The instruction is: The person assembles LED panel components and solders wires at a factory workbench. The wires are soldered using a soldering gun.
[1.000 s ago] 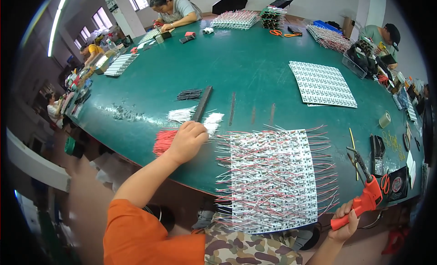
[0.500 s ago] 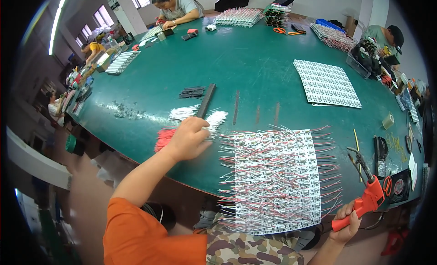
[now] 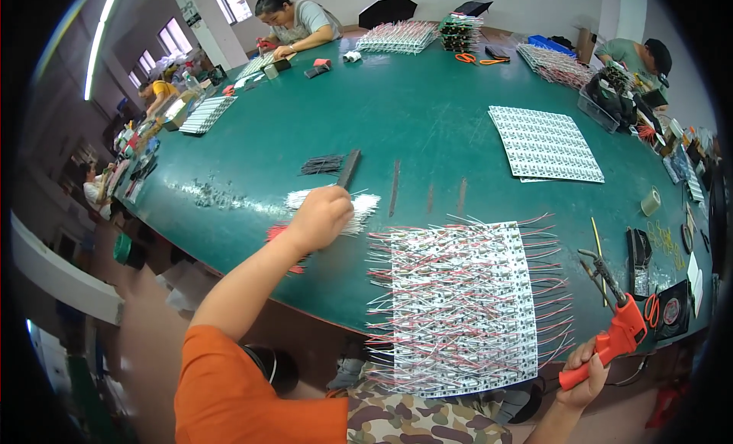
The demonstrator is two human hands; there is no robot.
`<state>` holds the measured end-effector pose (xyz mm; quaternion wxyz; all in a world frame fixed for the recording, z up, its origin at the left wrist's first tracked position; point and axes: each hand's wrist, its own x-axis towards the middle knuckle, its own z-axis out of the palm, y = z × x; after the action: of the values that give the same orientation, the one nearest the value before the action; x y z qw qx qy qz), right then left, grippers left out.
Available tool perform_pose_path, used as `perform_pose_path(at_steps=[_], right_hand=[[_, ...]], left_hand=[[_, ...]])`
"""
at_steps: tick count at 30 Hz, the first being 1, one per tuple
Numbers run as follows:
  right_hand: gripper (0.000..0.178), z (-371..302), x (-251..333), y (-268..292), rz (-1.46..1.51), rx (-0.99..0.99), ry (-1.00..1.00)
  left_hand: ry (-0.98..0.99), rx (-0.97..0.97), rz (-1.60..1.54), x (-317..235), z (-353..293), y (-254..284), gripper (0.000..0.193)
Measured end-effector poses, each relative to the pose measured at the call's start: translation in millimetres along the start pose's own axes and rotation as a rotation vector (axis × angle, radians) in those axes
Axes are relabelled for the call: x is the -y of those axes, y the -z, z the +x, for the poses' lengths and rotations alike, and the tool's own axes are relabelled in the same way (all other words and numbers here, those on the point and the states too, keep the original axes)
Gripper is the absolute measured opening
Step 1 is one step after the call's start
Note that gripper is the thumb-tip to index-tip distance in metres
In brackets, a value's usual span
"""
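The right hand (image 3: 584,379) grips one red soldering gun (image 3: 628,331); the left hand (image 3: 324,217) curls over the near end of one dark bar (image 3: 349,169), fingertips hidden, so whether it grasps anything cannot be told. Hand and forearm (image 3: 248,280) partly cover white wires (image 3: 366,206) and red wires (image 3: 276,232) on the worktop (image 3: 382,100), near one black wire pile (image 3: 321,164). One wired board (image 3: 458,306) lies between the hands, its tangle too dense to count

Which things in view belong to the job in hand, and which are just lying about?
Likely in the job:
- red pistol-shaped tool, in the right hand
- white board sheet with wires
- white wires, at the left hand
- red wires

Probably just lying about:
- yellow stick
- pale spool
- far orange-handled scissors
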<state>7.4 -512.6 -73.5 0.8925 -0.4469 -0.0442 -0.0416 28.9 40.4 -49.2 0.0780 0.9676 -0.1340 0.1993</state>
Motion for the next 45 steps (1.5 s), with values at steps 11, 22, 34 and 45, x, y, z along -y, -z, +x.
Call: perform_pose_path(at_steps=[11,22,34,45], right_hand=[[0.050,2,-2,5,-0.051,-0.024,0.014],[0.051,5,-5,1,-0.062,-0.041,-0.005],[0.046,2,-4,7,-0.074,0.060,0.009],[0.051,0,-4,4,-0.027,-0.019,0.005]], left_hand=[[0.190,0.367,0.186,-3,35,10,0.017],[0.033,0.225,0.479,-20,11,-7,0.005],[0.285,0.173,0.167,-10,10,-6,0.010],[0.428,0.159,-0.006,-9,18,3,0.012]])
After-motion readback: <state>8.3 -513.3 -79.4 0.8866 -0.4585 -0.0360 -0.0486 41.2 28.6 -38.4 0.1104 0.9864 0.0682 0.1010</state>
